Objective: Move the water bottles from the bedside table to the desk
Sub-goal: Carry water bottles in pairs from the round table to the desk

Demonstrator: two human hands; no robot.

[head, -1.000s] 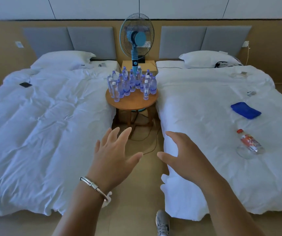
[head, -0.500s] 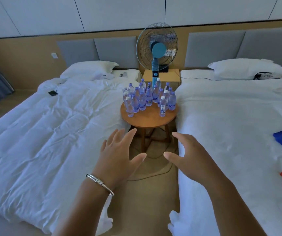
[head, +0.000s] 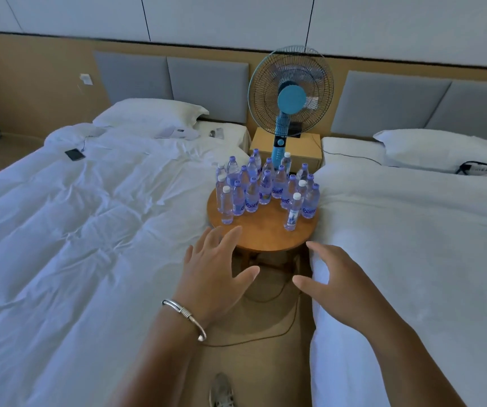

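Several clear water bottles (head: pixel 265 189) with blue labels stand upright in a cluster on the back half of a round wooden bedside table (head: pixel 261 233) between two beds. One bottle (head: pixel 293 212) with a white cap stands nearest, at the front right of the cluster. My left hand (head: pixel 213 268), with a silver bangle on the wrist, is open with fingers spread; its fingertips overlap the table's front edge. My right hand (head: pixel 336 279) is open too, held just below and right of the table. Neither hand touches a bottle. No desk is in view.
White-covered beds flank the narrow aisle: left bed (head: pixel 89 230), right bed (head: pixel 412 230). A blue standing fan (head: pixel 290 98) and a wooden nightstand (head: pixel 295 148) are behind the table. A cable (head: pixel 277 295) trails across the floor. A phone (head: pixel 74 154) lies on the left bed.
The table and bottles have come much closer and larger in view. Both hands stay open and now reach near the table's front edge.
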